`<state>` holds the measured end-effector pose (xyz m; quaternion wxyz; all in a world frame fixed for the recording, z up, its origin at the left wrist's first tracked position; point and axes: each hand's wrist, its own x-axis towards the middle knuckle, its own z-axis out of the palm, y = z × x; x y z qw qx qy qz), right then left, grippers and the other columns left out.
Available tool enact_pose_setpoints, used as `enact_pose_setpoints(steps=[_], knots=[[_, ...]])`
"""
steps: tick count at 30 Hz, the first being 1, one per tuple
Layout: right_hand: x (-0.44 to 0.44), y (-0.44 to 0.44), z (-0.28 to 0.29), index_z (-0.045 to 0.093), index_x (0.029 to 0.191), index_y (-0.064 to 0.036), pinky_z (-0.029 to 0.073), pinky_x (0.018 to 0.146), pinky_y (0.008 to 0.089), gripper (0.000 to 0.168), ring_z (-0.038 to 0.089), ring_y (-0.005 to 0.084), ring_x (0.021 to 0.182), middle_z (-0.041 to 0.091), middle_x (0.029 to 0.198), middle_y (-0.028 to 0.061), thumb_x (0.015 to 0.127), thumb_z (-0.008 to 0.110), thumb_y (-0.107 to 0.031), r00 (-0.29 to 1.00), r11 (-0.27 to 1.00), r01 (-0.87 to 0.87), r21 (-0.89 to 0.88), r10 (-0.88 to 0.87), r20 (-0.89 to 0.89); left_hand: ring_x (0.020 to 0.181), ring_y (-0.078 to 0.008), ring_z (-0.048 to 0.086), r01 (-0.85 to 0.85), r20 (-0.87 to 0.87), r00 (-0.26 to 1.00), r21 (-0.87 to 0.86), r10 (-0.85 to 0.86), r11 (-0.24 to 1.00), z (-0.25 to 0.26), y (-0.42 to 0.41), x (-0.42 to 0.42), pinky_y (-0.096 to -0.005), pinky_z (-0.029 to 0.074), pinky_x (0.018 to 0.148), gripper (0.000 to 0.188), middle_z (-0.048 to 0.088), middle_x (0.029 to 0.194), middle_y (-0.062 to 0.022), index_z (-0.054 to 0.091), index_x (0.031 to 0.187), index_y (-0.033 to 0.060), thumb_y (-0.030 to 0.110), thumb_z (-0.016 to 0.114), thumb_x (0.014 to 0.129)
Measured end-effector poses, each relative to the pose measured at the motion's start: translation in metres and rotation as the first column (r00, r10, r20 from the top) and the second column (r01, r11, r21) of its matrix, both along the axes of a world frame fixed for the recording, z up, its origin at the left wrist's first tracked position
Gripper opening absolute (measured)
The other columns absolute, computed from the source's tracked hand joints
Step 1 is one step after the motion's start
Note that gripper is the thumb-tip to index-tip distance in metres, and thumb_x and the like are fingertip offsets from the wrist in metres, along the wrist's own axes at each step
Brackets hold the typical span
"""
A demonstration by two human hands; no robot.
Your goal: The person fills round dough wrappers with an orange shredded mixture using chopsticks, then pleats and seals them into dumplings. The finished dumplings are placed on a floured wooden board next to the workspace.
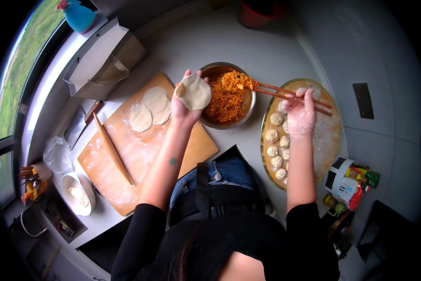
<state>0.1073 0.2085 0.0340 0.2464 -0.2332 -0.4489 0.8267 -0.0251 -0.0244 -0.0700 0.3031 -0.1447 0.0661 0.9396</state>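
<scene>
A round dough wrapper (195,93) rests on the palm and fingers of my left hand (184,114), just left of a metal bowl (251,105). Orange shredded filling (224,103) lies in that bowl. My right hand (301,116), dusted with flour, grips a pair of wooden chopsticks (280,93). Their tips hold a clump of filling (239,80) over the bowl. Below my right hand is an oval tray (326,137) with several pleated buns (271,136) in rows. Several flat wrappers (141,118) lie on the wooden board (196,144) to the left, partly overlapping.
A tapered rolling pin (112,149) lies across the board, beside a cleaver (77,124). A bowl of flour or dough (85,182), a plastic bag (57,154) and a paper bag (101,66) stand left. Condiment containers (350,186) stand right of the tray.
</scene>
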Motion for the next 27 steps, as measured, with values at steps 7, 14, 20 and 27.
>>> enact_pose_setpoints(steps=[7,14,20,27], knots=[[-0.037,-0.003,0.098,0.053,0.081,-0.005,0.051,0.054,0.0312,0.034,0.059,0.019,0.056,0.059,0.072,0.01,0.096,0.042,-0.034,0.98,0.938,-0.194,0.286,0.201,0.004,0.119,-0.0266,0.045,0.205,-0.031,0.978,-0.063,-0.208,0.977,0.051,0.056,0.004,-0.0439,0.037,0.1,0.048,0.048,0.128,-0.0099,0.043,0.128,0.0096,0.04,0.021,0.098],[-0.046,0.001,0.137,0.053,0.084,-0.006,0.051,0.059,0.0322,0.033,0.059,0.0186,0.062,0.058,0.078,0.0082,0.098,0.037,-0.031,0.935,0.866,-0.295,0.404,0.349,-0.066,0.117,-0.0273,0.047,0.181,-0.012,0.983,-0.042,-0.182,0.982,0.032,0.053,0.0,-0.0433,0.037,0.1,0.048,0.045,0.131,-0.0084,0.04,0.131,0.0111,0.039,0.019,0.098],[-0.047,0.001,0.159,0.051,0.084,-0.006,0.048,0.059,0.0309,0.033,0.057,0.0173,0.067,0.056,0.081,0.0067,0.098,0.034,-0.03,0.922,0.846,-0.296,0.444,0.374,-0.097,0.114,-0.0313,0.048,0.104,0.05,0.994,-0.037,-0.102,0.994,0.025,0.048,-0.012,-0.0427,0.04,0.098,0.047,0.044,0.131,-0.0102,0.04,0.131,0.0126,0.039,0.019,0.098],[-0.055,-0.006,0.16,0.051,0.084,-0.006,0.048,0.059,0.0311,0.034,0.057,0.0173,0.064,0.056,0.08,0.0074,0.098,0.034,-0.031,0.925,0.846,-0.282,0.453,0.365,-0.106,0.116,-0.0294,0.046,0.068,-0.02,0.998,0.112,-0.067,0.991,0.018,0.041,-0.02,-0.0439,0.037,0.1,0.047,0.045,0.131,-0.0093,0.04,0.131,0.0132,0.039,0.019,0.098]])
